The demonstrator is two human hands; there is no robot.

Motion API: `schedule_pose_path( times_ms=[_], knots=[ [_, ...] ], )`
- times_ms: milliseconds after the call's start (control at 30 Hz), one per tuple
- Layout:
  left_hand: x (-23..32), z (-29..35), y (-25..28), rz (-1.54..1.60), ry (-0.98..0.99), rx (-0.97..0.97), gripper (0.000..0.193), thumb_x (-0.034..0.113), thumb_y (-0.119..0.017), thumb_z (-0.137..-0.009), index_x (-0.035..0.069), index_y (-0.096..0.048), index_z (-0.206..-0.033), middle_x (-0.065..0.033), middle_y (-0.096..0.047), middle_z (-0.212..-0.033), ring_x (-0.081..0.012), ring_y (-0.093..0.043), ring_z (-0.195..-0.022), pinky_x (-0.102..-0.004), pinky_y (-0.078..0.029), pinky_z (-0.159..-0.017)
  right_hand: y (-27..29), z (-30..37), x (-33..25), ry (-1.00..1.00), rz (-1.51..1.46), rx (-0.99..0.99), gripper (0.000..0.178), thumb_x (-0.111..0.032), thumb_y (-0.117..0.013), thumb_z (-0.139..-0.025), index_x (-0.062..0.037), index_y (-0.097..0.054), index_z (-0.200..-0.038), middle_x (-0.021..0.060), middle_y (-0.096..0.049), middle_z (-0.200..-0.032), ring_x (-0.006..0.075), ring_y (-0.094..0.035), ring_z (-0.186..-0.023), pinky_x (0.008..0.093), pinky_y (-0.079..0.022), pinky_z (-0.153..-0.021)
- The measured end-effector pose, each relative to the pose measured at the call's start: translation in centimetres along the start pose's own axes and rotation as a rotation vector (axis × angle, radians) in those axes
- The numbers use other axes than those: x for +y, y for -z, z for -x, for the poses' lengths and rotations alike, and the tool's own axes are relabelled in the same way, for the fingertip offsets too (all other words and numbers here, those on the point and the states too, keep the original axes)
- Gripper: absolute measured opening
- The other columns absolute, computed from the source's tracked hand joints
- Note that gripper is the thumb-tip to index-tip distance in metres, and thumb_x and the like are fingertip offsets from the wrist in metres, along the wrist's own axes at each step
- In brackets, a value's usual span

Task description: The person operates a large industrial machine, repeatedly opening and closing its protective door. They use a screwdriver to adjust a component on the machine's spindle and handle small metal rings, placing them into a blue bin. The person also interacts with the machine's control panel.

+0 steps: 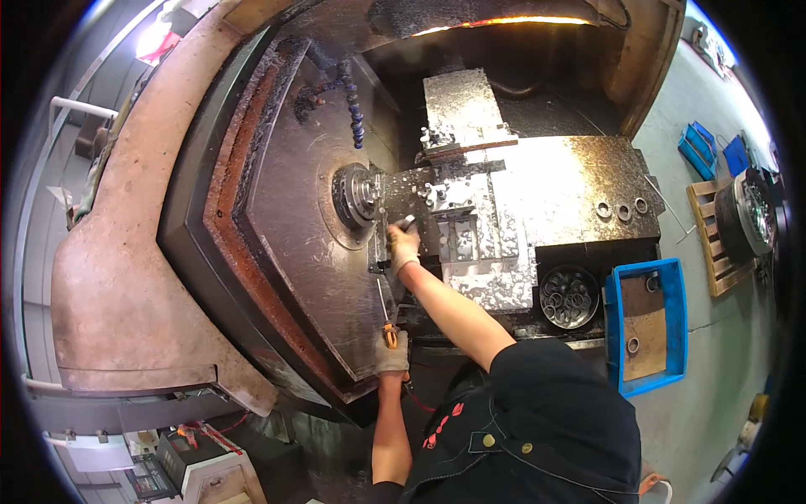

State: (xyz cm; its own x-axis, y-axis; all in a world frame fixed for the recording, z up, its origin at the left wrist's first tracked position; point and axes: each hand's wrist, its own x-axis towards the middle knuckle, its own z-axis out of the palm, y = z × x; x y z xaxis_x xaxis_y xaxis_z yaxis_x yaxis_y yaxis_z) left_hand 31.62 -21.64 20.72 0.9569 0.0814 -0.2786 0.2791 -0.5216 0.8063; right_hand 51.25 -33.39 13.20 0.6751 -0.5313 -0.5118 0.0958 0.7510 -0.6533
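My left hand point(392, 356), in a pale work glove, is closed round the orange-and-black handle of a screwdriver point(389, 337). Its thin shaft points up toward the space below the lathe spindle point(357, 196). My right hand point(404, 244), gloved with bare fingertips, is just right of and below the spindle. Its fingers are closed about a short dark piece with a pale end point(406, 223), whose kind I cannot make out. Right of that hand stands the tool post point(449, 196) with metal blocks and bolts, wet and covered in chips.
A blue segmented coolant hose point(353, 109) hangs above the spindle. Three metal rings point(623, 212) lie on the machine's flat cover. Below them sits a round pan point(546, 310) of rings, beside a blue crate point(682, 323). A wooden pallet point(712, 244) stands at far right.
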Motion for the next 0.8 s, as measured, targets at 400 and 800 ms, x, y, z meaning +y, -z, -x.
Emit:
schedule_pose_path(
  times_ms=[400, 800],
  knots=[
    [3.2, -4.5, -1.3, -0.328, -0.044, -0.084, 0.027, 0.025, -0.059, -0.073, 0.004, -0.056, -0.091, -0.0132, -0.060, -0.070, -0.0258, -0.059, -0.063, -0.0365, -0.045, -0.060, 0.0, -3.9, -4.6, 0.053, 0.293, -0.167, 0.028, -0.027, -0.052, -0.080, -0.0032, -0.053, -0.094, 0.0090, -0.059, -0.076, 0.0186, -0.053, -0.057, 0.0321, -0.043, -0.051],
    [10.5, -9.1, -0.7, -0.657, -0.054, -0.022, 0.035, 0.032, -0.052, -0.074, 0.004, -0.057, -0.094, -0.0228, -0.060, -0.090, -0.0395, -0.057, -0.086, -0.0454, -0.044, -0.076, -0.4, -4.5, -5.0, 0.075, 0.527, -0.120, 0.029, -0.027, -0.057, -0.079, -0.0077, -0.058, -0.100, 0.0113, -0.062, -0.079, 0.0196, -0.059, -0.070, 0.0324, -0.045, -0.064]
  ],
)
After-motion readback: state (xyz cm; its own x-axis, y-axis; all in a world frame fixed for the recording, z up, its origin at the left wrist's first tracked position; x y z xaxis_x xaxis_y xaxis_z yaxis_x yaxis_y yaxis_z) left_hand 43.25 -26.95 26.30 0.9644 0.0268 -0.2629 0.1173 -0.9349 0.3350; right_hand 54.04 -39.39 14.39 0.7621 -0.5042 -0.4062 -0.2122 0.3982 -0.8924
